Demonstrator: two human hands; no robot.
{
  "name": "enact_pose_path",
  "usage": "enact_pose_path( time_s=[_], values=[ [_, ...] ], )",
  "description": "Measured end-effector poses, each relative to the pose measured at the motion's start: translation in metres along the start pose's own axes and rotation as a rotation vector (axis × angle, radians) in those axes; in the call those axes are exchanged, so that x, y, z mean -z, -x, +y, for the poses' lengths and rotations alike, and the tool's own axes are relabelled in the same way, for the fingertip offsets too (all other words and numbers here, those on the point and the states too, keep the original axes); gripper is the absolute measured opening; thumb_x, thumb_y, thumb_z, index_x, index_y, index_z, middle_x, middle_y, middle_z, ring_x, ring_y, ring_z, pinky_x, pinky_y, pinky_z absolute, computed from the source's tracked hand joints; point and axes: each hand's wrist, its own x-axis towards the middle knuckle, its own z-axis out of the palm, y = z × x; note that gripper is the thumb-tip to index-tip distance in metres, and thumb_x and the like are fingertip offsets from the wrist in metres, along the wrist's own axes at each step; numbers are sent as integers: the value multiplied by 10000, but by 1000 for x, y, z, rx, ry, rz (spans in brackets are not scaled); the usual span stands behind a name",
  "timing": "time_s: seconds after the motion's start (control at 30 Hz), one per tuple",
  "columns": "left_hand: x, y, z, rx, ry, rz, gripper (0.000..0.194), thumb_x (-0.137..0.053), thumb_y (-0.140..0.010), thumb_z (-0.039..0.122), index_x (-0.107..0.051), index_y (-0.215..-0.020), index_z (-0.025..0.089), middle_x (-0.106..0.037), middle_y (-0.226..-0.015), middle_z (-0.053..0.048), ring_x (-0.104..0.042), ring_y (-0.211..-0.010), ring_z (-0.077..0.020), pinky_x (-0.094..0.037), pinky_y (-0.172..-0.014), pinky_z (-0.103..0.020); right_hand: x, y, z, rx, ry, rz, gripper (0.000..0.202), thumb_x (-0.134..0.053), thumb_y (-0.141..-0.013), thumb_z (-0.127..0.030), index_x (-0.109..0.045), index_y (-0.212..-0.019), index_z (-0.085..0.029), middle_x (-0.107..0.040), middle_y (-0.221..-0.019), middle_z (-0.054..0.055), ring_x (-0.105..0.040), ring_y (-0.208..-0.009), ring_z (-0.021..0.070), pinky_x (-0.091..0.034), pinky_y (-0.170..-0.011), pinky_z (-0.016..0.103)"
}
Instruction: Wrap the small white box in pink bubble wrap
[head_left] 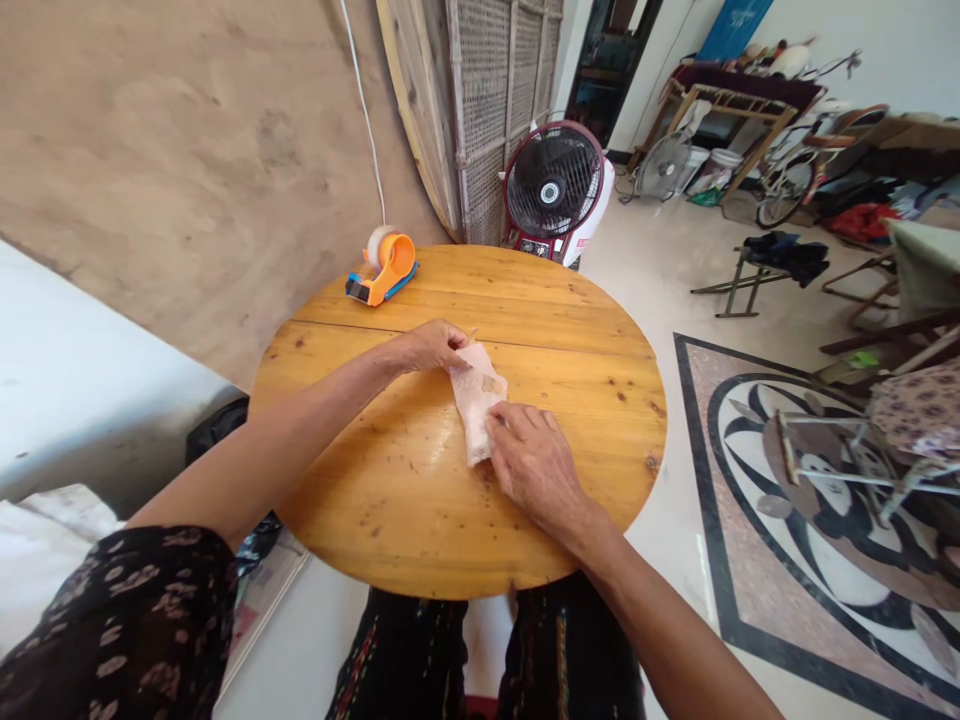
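A pale pinkish-white wrapping [472,400], thin and crumpled, lies over the middle of the round wooden table [375,480]. Its upper left corner is pinched between the thumb and fingers of my left hand [435,346]. My right hand [534,455] has its thumb and fingertips closed on the lower right edge of the same wrapping. A small brownish patch shows near the wrapping's upper right part; what it is, I cannot make out.
An orange tape dispenser [391,265] with a roll of tape stands at the table's back left edge. Behind the table is a fan [551,190]. To the right are a folding stool [739,285], a bicycle [787,185] and a patterned floor panel [750,600].
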Motion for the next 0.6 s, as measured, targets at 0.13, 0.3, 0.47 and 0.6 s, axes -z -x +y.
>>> enact_pose_path(
  time_s=[0.13,0.3,0.47,0.6],
  values=[
    [-7,-5,-3,48,39,-67,175,-684,-531,235,-592,-663,167,-528,-590,41,-519,-578,-127,-409,-557,-238,0,0,1,2,6,2,221,-466,-894,-111,-625,-1043,-144,-644,-1119,107,-525,-982,245,-375,-801,380],
    [-14,-6,-7,66,-88,74,216,-654,-556,208,-537,-737,182,-568,-650,28,-530,-600,-133,-376,-535,-223,-1,0,1,8,-1,1,228,-467,-892,-113,-626,-1053,-142,-644,-1122,109,-520,-983,247,-382,-806,385],
    [-19,-1,-10,40,-252,182,217,-675,-632,297,-555,-779,192,-607,-683,20,-538,-627,-138,-342,-521,-219,0,1,-2,-45,14,11,239,-477,-892,-132,-641,-1065,-150,-598,-1231,143,-515,-1047,273,-406,-846,409],
    [-23,4,-7,49,-295,218,225,-676,-671,320,-561,-823,201,-621,-687,17,-551,-630,-142,-347,-537,-228,3,2,-2,-127,-28,39,215,-505,-887,-167,-682,-1009,-170,-443,-1428,172,-435,-1249,341,-412,-943,483]
  ],
)
